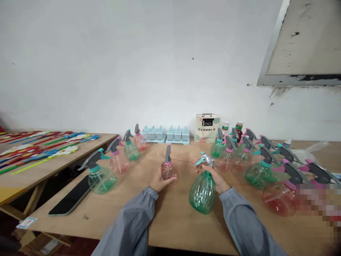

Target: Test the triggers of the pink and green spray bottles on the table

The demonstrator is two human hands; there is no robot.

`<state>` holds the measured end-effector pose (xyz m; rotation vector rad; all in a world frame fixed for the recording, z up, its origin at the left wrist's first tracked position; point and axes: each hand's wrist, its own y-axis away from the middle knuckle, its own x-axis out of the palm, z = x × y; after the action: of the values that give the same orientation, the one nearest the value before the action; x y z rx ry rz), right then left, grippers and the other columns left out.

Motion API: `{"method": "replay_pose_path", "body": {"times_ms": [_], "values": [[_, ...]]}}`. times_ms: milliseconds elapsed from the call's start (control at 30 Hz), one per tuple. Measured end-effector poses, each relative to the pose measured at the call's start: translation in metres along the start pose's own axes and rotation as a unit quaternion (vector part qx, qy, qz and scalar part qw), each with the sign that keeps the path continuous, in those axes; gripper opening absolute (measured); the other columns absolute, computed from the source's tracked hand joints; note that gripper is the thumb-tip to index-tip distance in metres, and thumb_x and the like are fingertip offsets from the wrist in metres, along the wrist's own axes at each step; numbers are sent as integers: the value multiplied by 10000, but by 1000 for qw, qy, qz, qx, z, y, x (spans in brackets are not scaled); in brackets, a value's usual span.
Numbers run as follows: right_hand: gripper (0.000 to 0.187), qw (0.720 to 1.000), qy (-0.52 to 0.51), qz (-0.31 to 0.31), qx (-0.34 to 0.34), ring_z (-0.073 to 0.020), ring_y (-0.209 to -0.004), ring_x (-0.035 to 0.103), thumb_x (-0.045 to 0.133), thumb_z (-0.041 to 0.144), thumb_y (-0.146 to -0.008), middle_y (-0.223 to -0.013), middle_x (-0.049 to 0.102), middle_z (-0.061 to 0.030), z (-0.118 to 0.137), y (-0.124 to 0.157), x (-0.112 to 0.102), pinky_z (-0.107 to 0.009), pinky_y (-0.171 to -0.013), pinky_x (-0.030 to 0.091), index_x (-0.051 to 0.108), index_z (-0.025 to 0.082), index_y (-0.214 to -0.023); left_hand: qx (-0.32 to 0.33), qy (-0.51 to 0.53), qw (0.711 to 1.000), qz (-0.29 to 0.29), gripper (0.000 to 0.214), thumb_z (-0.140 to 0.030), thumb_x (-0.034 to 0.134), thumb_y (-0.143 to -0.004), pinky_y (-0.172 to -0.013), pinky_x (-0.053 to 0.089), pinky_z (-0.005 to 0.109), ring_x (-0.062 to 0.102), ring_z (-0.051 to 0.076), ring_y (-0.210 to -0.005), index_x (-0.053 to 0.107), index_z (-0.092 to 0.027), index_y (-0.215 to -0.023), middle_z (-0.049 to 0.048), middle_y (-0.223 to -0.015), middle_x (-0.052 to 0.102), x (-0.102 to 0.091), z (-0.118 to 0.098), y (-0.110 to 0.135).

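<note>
My left hand (pixel 160 180) is wrapped round the body of a pink spray bottle (pixel 169 170), which stands upright on the table with a grey and pink trigger head. To its right, my right hand (pixel 217 179) grips a green spray bottle (pixel 201 195) by the neck, just under its grey and turquoise head. The green bottle is tilted, its base toward me. Two green and two pink spray bottles stand on the left, one a green bottle (pixel 102 180) near the phone. A larger group on the right includes a green bottle (pixel 258 174) and a pink bottle (pixel 279 199).
A phone (pixel 70 197) lies at the table's left edge. Light blue ice-pop moulds (pixel 178 136), a paper bag (pixel 206 129) and a dark red bottle (pixel 238 131) stand by the wall. A separate table at left (pixel 34 179) bears several colourful hand-shaped sticks (pixel 57 153).
</note>
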<state>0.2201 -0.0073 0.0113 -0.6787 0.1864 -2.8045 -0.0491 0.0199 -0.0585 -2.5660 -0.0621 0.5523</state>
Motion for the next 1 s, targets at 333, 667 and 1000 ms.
{"method": "replay_pose_path", "body": {"times_ms": [333,667,1000], "values": [[155,998,34,-52,-7,-124,-605,525,722,286,-606,-724,667,13,5,5,0,-244,-532,405,701,232,-750,0,15,1000,12,840,-470,802,-649,-1097,435,523,590,314,-1228,388,-184,-1320,134,-1279,607,1,-5,2],[165,998,22,-61,-22,-156,-673,573,679,289,-647,-801,700,-2,6,7,-5,-267,-552,407,670,228,-801,7,25,1000,8,809,-440,806,-648,-1074,453,517,611,312,-1195,393,-189,-1296,127,-1238,632,0,-11,2],[148,998,-18,-48,-24,-196,-749,629,661,310,-616,-783,715,-24,5,4,-10,-321,-685,481,636,223,-732,6,29,999,13,828,-472,799,-653,-1084,443,514,600,310,-1210,375,-190,-1306,134,-1255,619,1,-10,2]]}}
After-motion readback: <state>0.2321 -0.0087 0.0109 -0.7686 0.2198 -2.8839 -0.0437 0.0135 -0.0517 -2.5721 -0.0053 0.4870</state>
